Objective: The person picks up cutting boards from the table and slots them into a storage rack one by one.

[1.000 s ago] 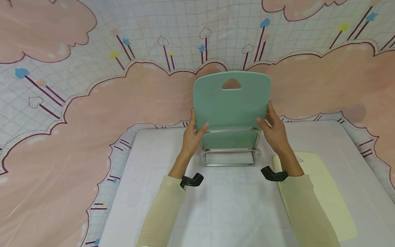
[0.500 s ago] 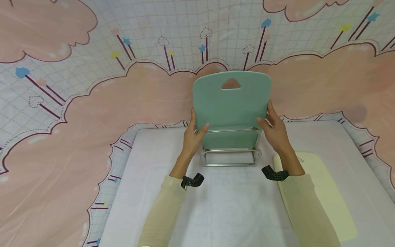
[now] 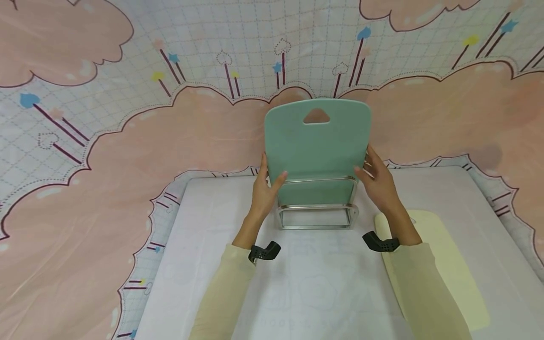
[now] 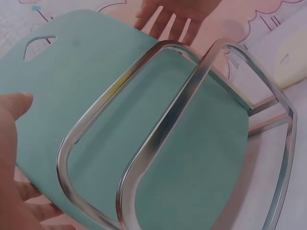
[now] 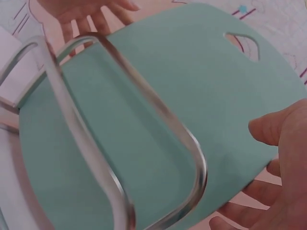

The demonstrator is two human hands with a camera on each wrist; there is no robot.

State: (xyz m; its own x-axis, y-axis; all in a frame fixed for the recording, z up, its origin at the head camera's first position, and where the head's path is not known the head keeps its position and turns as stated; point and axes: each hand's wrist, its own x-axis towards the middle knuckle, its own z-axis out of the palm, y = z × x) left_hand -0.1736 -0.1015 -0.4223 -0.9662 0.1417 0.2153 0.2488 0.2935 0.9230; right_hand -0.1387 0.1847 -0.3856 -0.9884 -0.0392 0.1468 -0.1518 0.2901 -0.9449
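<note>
A mint-green cutting board (image 3: 316, 146) with a handle slot stands upright in a metal rack (image 3: 315, 207). My left hand (image 3: 263, 193) is at the board's left edge, its thumb in front and its fingers along and behind the side. On the opposite edge is my right hand (image 3: 378, 184), fingers loosely extended beside the board. In the left wrist view the left thumb (image 4: 21, 103) is over the green face; in the right wrist view the right thumb (image 5: 264, 129) hovers over it. Neither hand curls round the board. Its lower part shows behind the rack's bars.
A pale yellow cutting board (image 3: 452, 274) lies flat on the right of the white table (image 3: 314, 283), partly under my right forearm. Behind the table hangs a cloud-patterned cloth (image 3: 204, 137). A black wrist device (image 3: 264, 251) sits on each wrist.
Both hands slide slightly down along the board's edges, the right more than the left, and their fingers loosen. The green board and the rack stay put.
</note>
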